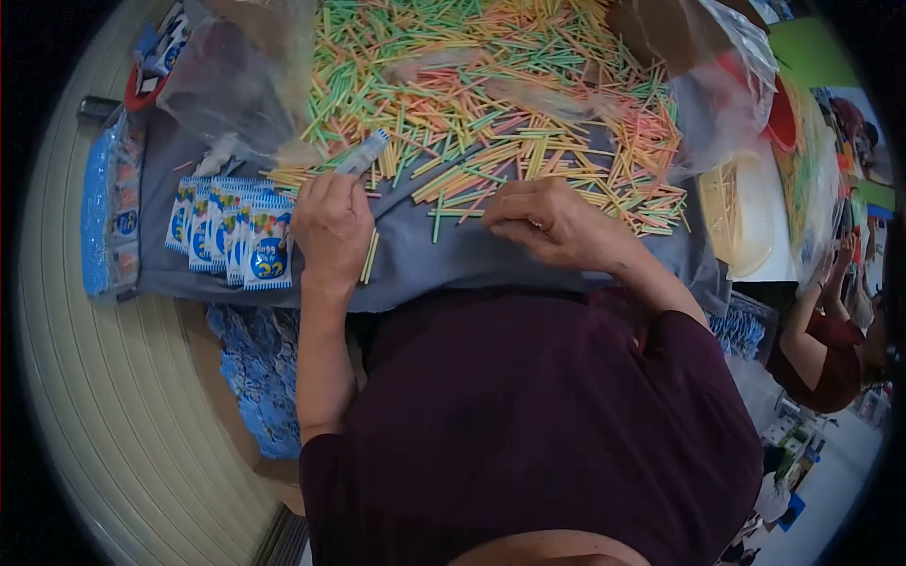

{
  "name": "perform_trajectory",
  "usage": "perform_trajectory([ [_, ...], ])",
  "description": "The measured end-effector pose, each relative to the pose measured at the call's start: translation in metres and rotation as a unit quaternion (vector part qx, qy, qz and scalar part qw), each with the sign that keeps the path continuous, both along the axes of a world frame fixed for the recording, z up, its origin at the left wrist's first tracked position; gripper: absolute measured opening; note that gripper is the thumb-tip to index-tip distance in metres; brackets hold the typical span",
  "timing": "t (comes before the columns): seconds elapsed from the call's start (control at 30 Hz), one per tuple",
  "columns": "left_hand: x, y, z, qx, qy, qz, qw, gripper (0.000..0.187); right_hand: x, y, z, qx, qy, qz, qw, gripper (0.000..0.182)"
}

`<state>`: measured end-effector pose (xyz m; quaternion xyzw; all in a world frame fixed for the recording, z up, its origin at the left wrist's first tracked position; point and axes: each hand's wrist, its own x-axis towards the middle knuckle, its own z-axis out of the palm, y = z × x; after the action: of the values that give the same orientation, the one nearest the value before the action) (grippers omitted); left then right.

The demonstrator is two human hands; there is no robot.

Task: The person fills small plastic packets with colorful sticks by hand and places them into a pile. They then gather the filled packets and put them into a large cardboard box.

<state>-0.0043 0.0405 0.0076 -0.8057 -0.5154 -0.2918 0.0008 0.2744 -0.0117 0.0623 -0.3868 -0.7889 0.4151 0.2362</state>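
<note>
My left hand [332, 224] is closed at the near edge of a pile of thin coloured sticks [453, 113]. From its fingers a small clear packet with a blue end [364, 153] points up and to the right. My right hand [557, 223] is curled at the front of the pile, thumb and fingers together; whatever is between them is hidden. Loose yellow, green and pink sticks lie between the two hands. Beside my left hand, several printed blue and white packets [268, 249] overlap in a row on the grey cloth [425, 259].
Clear plastic sheeting [231, 94] flanks the pile. A blue package [113, 208] stands at the far left. On the right are a yellowish plastic basket [746, 212] and a red container [781, 118]. Blue wrappers [260, 377] fill a box below the table. Another person's arm [813, 311] shows at far right.
</note>
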Motion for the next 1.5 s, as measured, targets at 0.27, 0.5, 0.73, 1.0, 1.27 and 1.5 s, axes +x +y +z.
perform_trajectory([
  [0.27,0.014,0.015,-0.002,0.032,0.118,0.017,0.992,0.005,0.102,0.052,-0.004,0.254,-0.149,-0.191,0.936,0.015],
  [0.5,0.005,0.015,0.007,0.026,0.021,-0.024,0.999,0.008,0.138,0.107,-0.026,0.357,-0.250,-0.219,0.873,0.035],
  [0.73,0.000,0.006,0.008,-0.049,0.006,-0.025,0.998,0.010,0.102,0.157,-0.030,0.368,-0.464,-0.143,0.793,0.058],
  [1.0,-0.010,0.001,0.003,-0.079,-0.117,-0.042,0.989,0.007,0.109,0.178,-0.046,0.366,-0.525,-0.131,0.757,0.050],
  [1.27,-0.003,0.009,-0.006,0.035,-0.040,-0.035,0.998,0.012,0.139,0.170,-0.034,0.202,-0.252,-0.350,0.879,0.036],
  [1.5,0.005,-0.003,0.013,-0.044,0.001,-0.030,0.999,0.006,0.146,0.180,-0.057,0.118,0.170,-0.350,0.914,0.015],
])
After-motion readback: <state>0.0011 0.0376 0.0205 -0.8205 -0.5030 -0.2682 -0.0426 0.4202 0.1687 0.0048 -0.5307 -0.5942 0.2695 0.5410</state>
